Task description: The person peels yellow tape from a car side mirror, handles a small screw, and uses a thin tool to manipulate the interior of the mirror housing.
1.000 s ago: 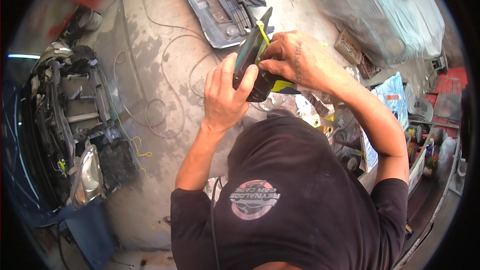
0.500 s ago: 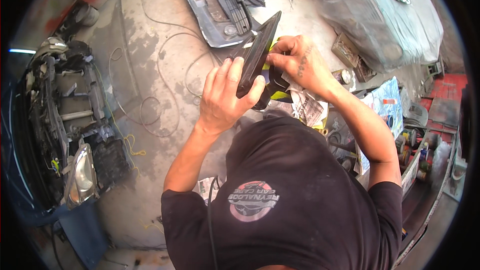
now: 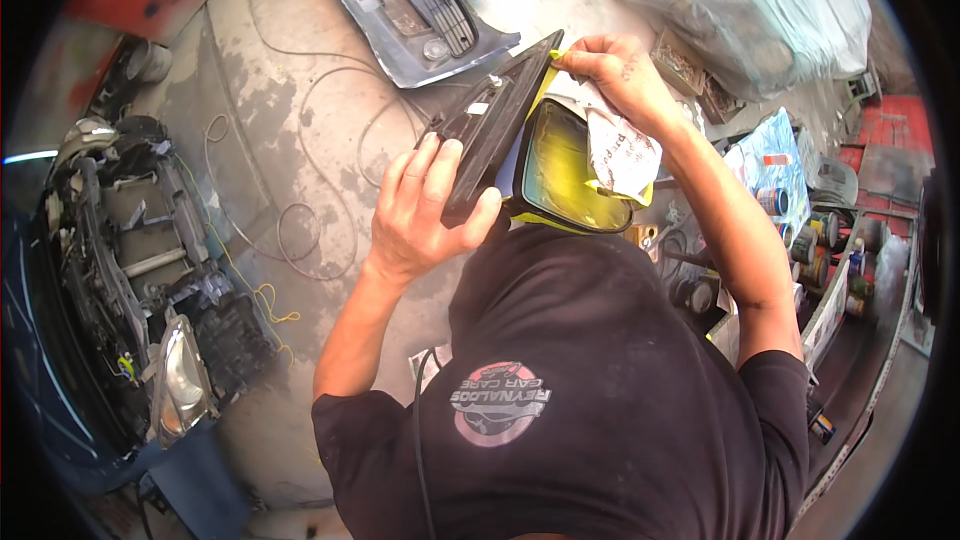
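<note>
My left hand (image 3: 420, 210) grips the black triangular base of a car side mirror (image 3: 512, 135), with the fingers over its outer face and the thumb at the lower end. The mirror's glass (image 3: 570, 165) shows on the right side, tinted by yellow reflections. My right hand (image 3: 620, 75) pinches the end of a yellow-green masking tape strip (image 3: 557, 57) at the base's upper tip. A sheet of newspaper (image 3: 622, 150) hangs below that hand, edged with the same tape, and covers part of the mirror's right side.
A detached grey bumper (image 3: 400, 40) lies on the floor ahead, near a curling hose (image 3: 320, 170). To the left stands an opened car front with a loose headlight (image 3: 183, 390). A plastic-covered car (image 3: 750, 15) is at the far right, and shelves of cans (image 3: 820, 240) run along the right.
The mirror has been turned so that its glass now shows. My right hand has moved up along the base to its tip, and the newspaper now hangs beside the glass. The view has shifted slightly.
</note>
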### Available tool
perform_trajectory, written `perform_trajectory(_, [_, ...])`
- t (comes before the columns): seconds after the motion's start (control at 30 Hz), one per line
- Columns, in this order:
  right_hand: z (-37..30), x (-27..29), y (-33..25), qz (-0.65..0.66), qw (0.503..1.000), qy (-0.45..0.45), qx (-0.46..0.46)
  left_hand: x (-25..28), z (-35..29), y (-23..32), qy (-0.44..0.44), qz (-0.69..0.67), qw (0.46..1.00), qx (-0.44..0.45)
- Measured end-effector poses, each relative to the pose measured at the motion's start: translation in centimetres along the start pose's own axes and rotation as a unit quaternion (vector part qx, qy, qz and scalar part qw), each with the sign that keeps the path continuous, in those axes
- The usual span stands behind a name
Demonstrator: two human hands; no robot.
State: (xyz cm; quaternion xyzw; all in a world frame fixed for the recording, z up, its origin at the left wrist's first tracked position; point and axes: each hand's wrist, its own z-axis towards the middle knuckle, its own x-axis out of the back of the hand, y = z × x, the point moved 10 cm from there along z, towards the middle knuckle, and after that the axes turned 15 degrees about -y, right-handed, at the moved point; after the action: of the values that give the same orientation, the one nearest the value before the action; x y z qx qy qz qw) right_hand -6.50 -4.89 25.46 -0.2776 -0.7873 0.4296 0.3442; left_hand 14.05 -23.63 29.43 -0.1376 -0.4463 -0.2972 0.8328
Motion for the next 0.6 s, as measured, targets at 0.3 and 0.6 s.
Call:
perform_trajectory(0.3, [0.7,2.4,3.5,0.143,0.988,0.051,0.007,0.4,-0.7,-0.1,-0.005,-0.079,0.997,0.01])
perform_trajectory(0.6, [-0.8,7.0,3.7,0.187,0.978,0.082,0.034,1.1,-0.5,0.3,0.011,-0.127,0.992,0.002])
